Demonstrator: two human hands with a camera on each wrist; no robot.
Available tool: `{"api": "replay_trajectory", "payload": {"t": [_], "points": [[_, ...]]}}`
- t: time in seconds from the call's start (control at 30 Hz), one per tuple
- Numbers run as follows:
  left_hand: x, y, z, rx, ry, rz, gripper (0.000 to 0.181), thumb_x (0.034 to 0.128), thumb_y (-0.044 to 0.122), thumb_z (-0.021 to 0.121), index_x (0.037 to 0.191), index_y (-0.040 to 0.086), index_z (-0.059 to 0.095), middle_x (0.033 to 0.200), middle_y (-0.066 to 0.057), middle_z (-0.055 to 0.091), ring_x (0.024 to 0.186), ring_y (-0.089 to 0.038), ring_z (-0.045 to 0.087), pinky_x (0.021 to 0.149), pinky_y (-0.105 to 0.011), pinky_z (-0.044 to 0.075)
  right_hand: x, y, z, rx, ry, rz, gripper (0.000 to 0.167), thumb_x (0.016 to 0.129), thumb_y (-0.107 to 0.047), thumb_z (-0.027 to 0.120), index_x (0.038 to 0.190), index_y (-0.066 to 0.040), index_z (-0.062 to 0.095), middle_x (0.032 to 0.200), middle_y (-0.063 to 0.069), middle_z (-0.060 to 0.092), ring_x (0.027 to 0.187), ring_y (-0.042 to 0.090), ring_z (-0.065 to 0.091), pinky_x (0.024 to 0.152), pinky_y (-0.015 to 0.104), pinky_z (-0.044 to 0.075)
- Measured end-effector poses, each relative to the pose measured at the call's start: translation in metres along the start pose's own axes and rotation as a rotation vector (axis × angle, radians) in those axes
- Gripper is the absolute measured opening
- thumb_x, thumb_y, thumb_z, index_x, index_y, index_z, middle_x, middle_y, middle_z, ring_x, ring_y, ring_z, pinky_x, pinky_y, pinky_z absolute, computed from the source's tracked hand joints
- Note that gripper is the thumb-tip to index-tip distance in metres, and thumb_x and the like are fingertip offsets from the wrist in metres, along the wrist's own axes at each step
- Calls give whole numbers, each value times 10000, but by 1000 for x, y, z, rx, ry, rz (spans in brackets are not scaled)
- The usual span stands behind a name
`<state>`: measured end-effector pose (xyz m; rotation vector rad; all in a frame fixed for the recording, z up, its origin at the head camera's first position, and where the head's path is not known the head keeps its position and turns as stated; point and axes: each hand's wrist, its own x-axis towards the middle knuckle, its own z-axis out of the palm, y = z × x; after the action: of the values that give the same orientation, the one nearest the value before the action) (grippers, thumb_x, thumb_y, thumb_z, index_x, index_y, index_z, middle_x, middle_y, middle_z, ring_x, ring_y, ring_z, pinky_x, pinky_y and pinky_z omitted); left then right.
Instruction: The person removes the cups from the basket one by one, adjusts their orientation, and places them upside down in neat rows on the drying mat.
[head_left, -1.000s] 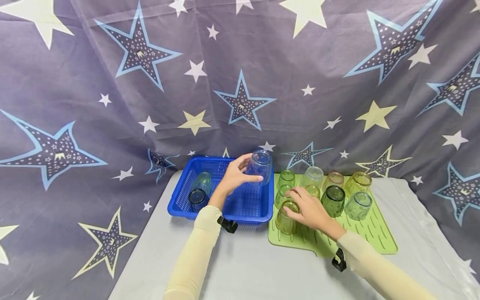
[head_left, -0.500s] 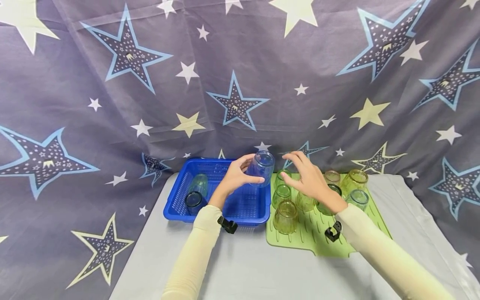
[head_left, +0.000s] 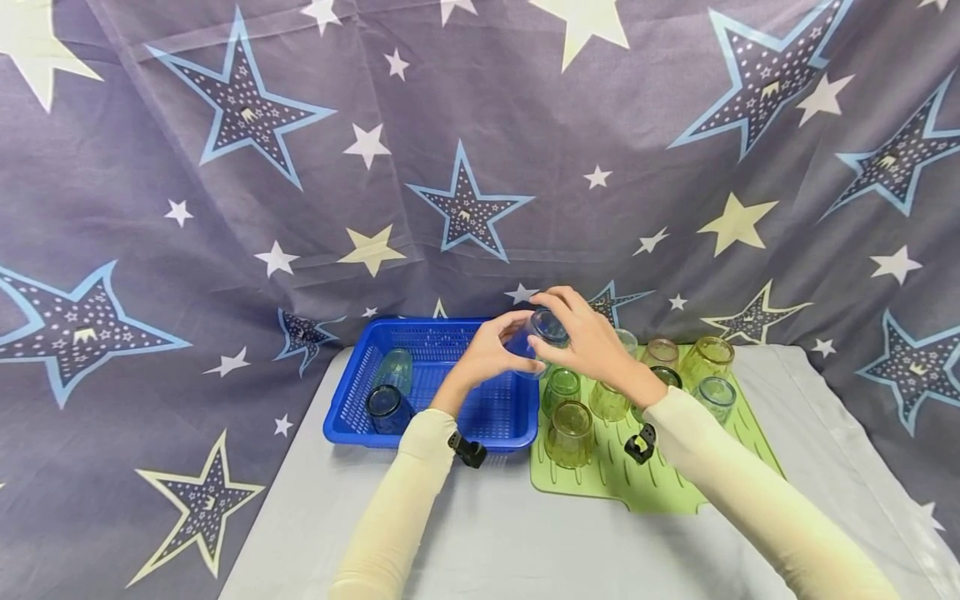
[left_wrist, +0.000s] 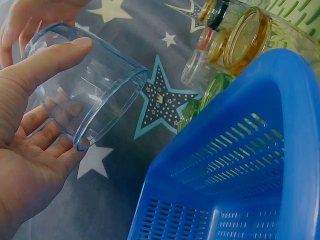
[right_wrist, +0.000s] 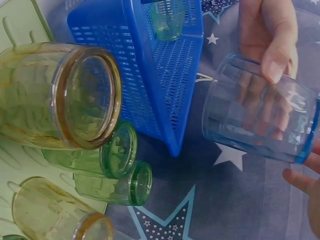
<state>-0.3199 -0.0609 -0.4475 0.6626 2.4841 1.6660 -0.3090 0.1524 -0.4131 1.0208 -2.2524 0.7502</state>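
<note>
A light-blue drinking glass [head_left: 551,323] is held above the right edge of the blue basket [head_left: 495,408] by my left hand [head_left: 483,354]. In the left wrist view, the thumb lies on the near side of the glass [left_wrist: 100,82] and the fingers curl behind it; its open rim faces down. From the right, my right hand [head_left: 588,342] is at the upper end, thumb and fingers spread around the base. The right wrist view shows its fingertips [right_wrist: 300,180] close to the glass's end; firm contact cannot be told.
Inside the basket's left part are a green glass [head_left: 395,369] and a dark-blue glass [head_left: 388,408]. Several coloured glasses, including an amber one [head_left: 570,437], a yellow one [head_left: 708,358] and a light-blue one [head_left: 715,397], stand on the green drying mat [head_left: 600,483]. A star-patterned cloth [head_left: 465,108] hangs behind.
My right hand has risen from the glasses on the mat and moved left to the held glass. The left hand keeps its hold, and the glass has shifted slightly right.
</note>
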Motion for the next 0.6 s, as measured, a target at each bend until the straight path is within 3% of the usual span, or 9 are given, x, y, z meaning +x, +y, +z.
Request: {"api": "replay_trajectory", "payload": {"t": [0.37,0.6], "points": [[8,6,7,20,-38,62,820,744,132,906,1471,77,529,1483,-111,564,1386,-273,534,1175,-395,429,-2,6,9,-26,-9,-4,488,890,-388,710,1307,-144,638,1230,104,598,885,217,600,591,352,527],[11,7,10,29,-52,80,800,764,126,885,1474,66,521,1459,-160,574,1384,-309,532,1167,-400,439,-2,9,13,-69,51,-42,404,889,-386,682,1195,-121,681,1129,107,619,790,207,555,484,313,458]]}}
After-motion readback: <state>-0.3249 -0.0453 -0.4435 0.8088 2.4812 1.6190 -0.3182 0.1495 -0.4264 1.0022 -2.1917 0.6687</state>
